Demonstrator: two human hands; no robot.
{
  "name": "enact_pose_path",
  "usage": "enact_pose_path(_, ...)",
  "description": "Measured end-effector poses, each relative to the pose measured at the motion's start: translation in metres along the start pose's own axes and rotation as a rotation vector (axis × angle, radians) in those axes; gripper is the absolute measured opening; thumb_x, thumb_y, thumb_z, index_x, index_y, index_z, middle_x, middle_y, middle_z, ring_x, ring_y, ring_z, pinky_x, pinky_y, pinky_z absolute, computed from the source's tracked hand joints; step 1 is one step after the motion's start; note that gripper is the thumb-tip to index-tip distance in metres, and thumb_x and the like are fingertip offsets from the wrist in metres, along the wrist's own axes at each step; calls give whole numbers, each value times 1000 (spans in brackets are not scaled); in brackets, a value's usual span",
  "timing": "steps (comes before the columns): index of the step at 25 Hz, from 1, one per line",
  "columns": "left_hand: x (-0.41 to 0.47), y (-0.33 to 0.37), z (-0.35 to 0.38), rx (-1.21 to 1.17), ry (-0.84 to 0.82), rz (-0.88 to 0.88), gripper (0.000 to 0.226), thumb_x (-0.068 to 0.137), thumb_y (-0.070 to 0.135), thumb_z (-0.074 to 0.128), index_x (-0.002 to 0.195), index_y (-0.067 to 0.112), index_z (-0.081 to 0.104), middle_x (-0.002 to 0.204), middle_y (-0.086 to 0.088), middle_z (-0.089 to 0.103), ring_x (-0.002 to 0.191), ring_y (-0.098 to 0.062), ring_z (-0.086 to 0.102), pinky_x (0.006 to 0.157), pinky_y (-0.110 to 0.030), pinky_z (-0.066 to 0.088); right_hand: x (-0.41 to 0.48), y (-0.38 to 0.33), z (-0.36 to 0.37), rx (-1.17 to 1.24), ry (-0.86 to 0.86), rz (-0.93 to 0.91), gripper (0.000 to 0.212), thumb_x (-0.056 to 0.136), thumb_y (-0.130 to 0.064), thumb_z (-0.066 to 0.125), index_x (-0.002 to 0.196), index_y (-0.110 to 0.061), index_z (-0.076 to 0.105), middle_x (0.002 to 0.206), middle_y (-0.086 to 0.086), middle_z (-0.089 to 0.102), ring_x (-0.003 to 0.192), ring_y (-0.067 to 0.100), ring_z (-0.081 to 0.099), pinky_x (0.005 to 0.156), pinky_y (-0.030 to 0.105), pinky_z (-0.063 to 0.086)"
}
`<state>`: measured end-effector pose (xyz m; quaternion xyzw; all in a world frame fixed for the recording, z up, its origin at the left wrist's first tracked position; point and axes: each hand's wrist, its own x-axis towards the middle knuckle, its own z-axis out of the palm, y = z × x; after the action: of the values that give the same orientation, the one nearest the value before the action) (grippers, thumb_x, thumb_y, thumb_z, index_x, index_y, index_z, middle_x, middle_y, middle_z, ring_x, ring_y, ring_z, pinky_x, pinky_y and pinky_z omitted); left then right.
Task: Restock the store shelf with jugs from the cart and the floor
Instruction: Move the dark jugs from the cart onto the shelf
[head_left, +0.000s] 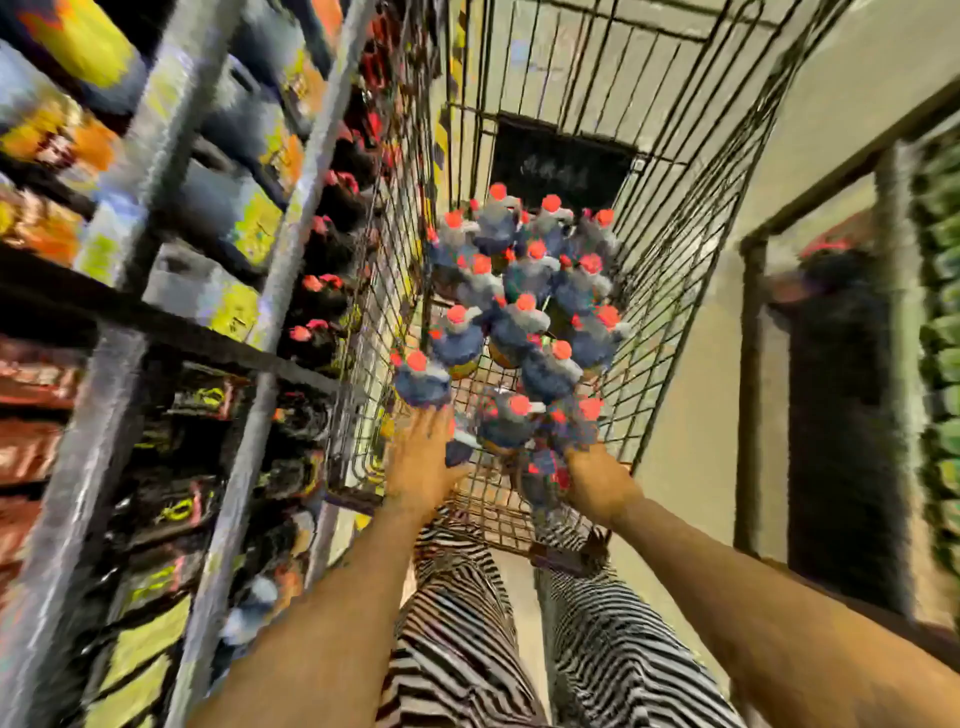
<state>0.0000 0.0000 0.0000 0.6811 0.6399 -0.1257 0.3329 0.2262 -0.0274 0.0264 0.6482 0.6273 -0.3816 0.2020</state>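
Several blue-grey jugs with red caps (524, 317) stand packed in a wire cart (670, 291) ahead of me. My left hand (421, 462) reaches in at the cart's near left corner, fingers stretched up against the bottom of a jug (422, 382); blur hides whether it grips anything. At the cart's near edge my right hand (597, 486) is closed around a low jug (543, 480). The store shelf (171, 322) on the left carries rows of similar jugs with yellow labels.
The shelf's grey uprights (244, 467) run close along the cart's left side. To the right, a second metal rack (753, 395) borders a bare floor strip. My striped trousers (467, 623) fill the space below the cart. The whole view is motion-blurred.
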Motion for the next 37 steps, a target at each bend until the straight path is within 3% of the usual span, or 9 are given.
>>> enact_pose_path(4,40,-27,-11,-101,-152,86,69,83,38,69,143,20,40,142,-10,49,130,-28,44,102,-32,33,11,-8,21,170,69,104,30,89,-17,53,118,-9,59,122,17,62,113,34,56,86,35,42)
enact_pose_path(6,57,-33,-12,-5,-218,143,66,79,43,71,138,24,49,131,-10,59,121,-29,53,93,-33,41,14,-6,33,263,105,182,29,85,-18,56,113,-12,62,115,16,66,106,34,61,83,36,47)
enact_pose_path(12,70,-36,-6,-41,-130,272,52,75,37,78,122,19,64,115,-14,68,108,-33,62,85,-37,48,21,-7,47,381,228,198,33,80,-26,71,100,-1,61,102,21,65,96,36,58,73,35,39)
enact_pose_path(16,75,-22,-9,59,-102,202,38,80,46,68,106,18,72,100,-17,71,97,-35,65,75,-38,50,27,-11,49,513,314,216,38,75,-23,76,106,-3,66,102,20,68,95,35,62,75,33,44)
enact_pose_path(21,58,-21,-16,-171,-7,69,48,74,50,60,76,3,72,77,-23,69,77,-36,66,61,-37,43,29,-15,54,614,386,225,41,71,-17,79,110,-9,67,107,21,65,97,34,61,81,32,45)
enact_pose_path(27,16,-18,-42,-349,247,37,40,75,28,79,51,20,49,48,-2,48,50,-17,43,46,-27,27,30,-11,39,614,317,49,23,71,-11,78,86,2,67,86,17,71,76,28,62,65,32,45)
enact_pose_path(32,-31,-14,-63,-345,389,20,34,74,34,79,62,6,65,56,-7,55,58,-18,49,50,-32,34,-1,-2,2,611,322,-140,27,71,-19,81,78,3,66,71,10,63,64,22,52,57,28,40)
enact_pose_path(35,-80,-3,-84,-415,522,-3,46,70,50,73,53,11,56,52,-8,53,52,-13,44,51,-31,35,-33,0,-38,533,342,-345,28,69,-26,82,62,-9,61,63,10,63,55,15,49,53,30,40)
enact_pose_path(37,-120,6,-99,-469,649,4,45,71,44,75,49,13,51,44,-3,46,46,-5,40,46,-18,32,-60,-12,-67,474,325,-487,33,71,-25,81,55,-18,53,54,2,55,47,2,37,47,23,32)
